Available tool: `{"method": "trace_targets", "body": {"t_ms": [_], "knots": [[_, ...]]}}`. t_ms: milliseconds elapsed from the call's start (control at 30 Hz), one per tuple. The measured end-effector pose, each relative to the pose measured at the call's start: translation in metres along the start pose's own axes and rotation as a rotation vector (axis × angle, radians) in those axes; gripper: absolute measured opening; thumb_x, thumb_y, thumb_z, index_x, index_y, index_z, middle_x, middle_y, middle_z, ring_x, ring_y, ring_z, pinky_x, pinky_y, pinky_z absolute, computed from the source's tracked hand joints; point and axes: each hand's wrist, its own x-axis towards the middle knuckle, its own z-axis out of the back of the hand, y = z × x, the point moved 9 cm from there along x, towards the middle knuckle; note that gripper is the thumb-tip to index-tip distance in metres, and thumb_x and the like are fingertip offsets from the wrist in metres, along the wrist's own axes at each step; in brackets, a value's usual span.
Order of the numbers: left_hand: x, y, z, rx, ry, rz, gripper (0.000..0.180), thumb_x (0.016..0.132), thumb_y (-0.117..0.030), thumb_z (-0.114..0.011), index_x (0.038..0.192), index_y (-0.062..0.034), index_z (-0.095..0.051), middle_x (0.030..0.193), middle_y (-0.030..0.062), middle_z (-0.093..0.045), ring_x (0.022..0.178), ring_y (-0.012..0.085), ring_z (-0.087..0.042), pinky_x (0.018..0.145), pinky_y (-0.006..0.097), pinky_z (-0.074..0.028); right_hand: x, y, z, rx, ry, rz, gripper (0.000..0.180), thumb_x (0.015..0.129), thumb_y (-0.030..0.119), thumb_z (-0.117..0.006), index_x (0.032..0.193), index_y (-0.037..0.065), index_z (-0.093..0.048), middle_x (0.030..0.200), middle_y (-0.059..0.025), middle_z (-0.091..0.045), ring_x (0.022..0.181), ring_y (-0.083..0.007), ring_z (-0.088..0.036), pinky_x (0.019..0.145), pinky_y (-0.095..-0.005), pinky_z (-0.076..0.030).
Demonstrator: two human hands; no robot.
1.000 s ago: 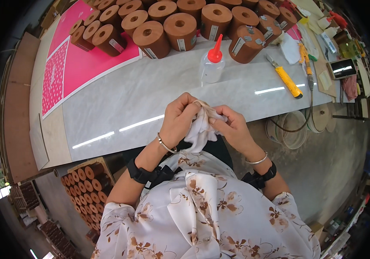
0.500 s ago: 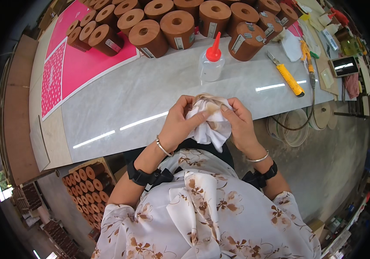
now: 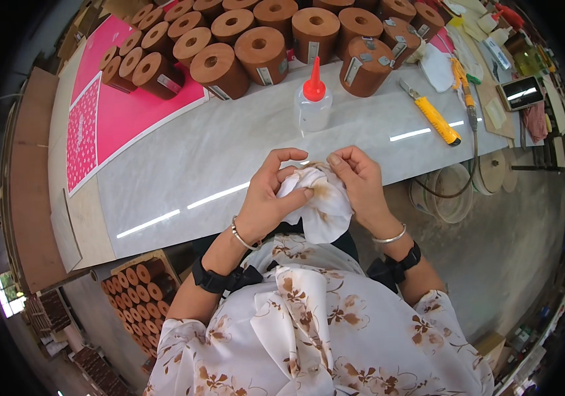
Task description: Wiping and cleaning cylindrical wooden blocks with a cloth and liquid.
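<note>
Index finger (image 3: 288, 153) raised since the earlier frame, the left hand (image 3: 264, 198) holds a crumpled, brown-stained white cloth (image 3: 325, 210). The right hand (image 3: 364, 187) pinches its edge.

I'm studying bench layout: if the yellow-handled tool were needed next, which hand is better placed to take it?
Probably the right hand: it is nearer the yellow-handled tool, which lies to its right. The left hand is farther away, beyond the white cloth.

Left hand (image 3: 263, 201): some fingers hidden behind stained cloth (image 3: 327, 210). Rear brown cylinders (image 3: 332, 3) cut off by upper edge.
</note>
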Motion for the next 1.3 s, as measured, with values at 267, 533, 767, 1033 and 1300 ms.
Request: {"method": "trace_targets", "body": {"t_ms": [267,533,767,1033,1300], "knots": [[0.002,0.005,0.019,-0.113,-0.200,-0.035,0.036,0.090,-0.007,-0.063,0.123,-0.0028,-0.048,0.106,0.0058,-0.063,0.093,0.0108,-0.060,0.084,0.024,-0.048,-0.017,0.031,-0.019,-0.053,0.019,0.150,0.023,0.100,0.021,-0.052,0.102,-0.001,-0.060,0.087,0.0024,-0.058,0.082,-0.0020,-0.048,0.068,-0.0191,-0.041],[0.003,0.017,0.010,-0.323,-0.035,0.022,0.019,0.097,-0.019,-0.057,0.108,-0.0041,-0.058,0.100,0.0019,-0.064,0.091,0.0093,-0.059,0.082,0.025,-0.047,-0.015,-0.015,-0.018,0.368,0.150,-0.182,0.016,0.099,0.015,-0.050,0.099,0.002,-0.060,0.087,0.0022,-0.059,0.077,-0.0034,-0.052,0.067,-0.0194,-0.043],[0.006,0.008,0.015,0.035,-0.296,-0.100,0.023,0.095,-0.019,-0.061,0.108,-0.0016,-0.060,0.095,0.0018,-0.063,0.083,0.0078,-0.057,0.077,0.022,-0.047,-0.020,-0.013,-0.039,0.604,0.229,-0.239,0.016,0.100,0.018,-0.051,0.101,0.003,-0.059,0.090,0.0001,-0.061,0.079,-0.0052,-0.058,0.071,-0.0214,-0.049],[-0.001,0.001,0.008,0.201,-0.225,-0.174,0.036,0.086,-0.018,-0.070,0.115,-0.0002,-0.057,0.102,0.0073,-0.061,0.086,0.0113,-0.057,0.079,0.026,-0.048,-0.012,-0.018,-0.036,0.663,0.201,-0.230,0.017,0.099,0.019,-0.053,0.104,0.004,-0.058,0.093,-0.0012,-0.062,0.082,-0.0058,-0.058,0.073,-0.0218,-0.049],[0.008,-0.016,-0.004,0.148,-0.183,-0.277,0.035,0.088,-0.013,-0.068,0.116,0.0024,-0.055,0.105,0.0083,-0.062,0.093,0.0126,-0.061,0.081,0.026,-0.050,-0.013,0.014,-0.029,0.354,0.141,-0.006,0.040,0.099,0.019,-0.052,0.133,0.001,-0.044,0.121,-0.0075,-0.054,0.104,-0.0103,-0.053,0.091,-0.0251,-0.044]]}}
